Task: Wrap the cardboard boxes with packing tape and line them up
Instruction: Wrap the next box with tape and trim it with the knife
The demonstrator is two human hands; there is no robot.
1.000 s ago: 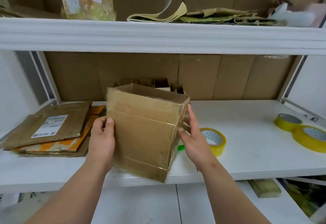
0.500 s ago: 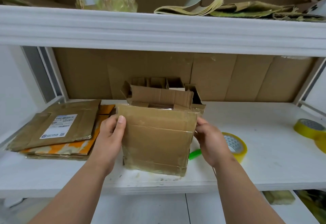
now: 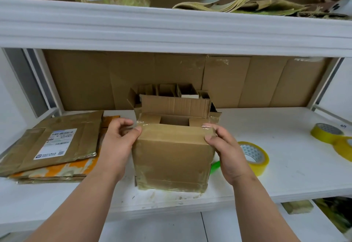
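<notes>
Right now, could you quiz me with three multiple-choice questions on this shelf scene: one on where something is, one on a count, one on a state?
1. Where does the flattened parcel with the white label lie?
A. left of the box in the hands
B. on the upper shelf
C. inside the box

2. How many yellow tape rolls show on the shelf?
A. one
B. three
C. five

3. How is the top of the held cardboard box?
A. taped shut
B. open, back flap upright
C. crushed flat

Answers:
1. A, it rests on the white shelf beside the left hand.
2. B, one roll sits by the right hand, and two more sit at the far right.
3. B, the back flap stands up over the opening.
</notes>
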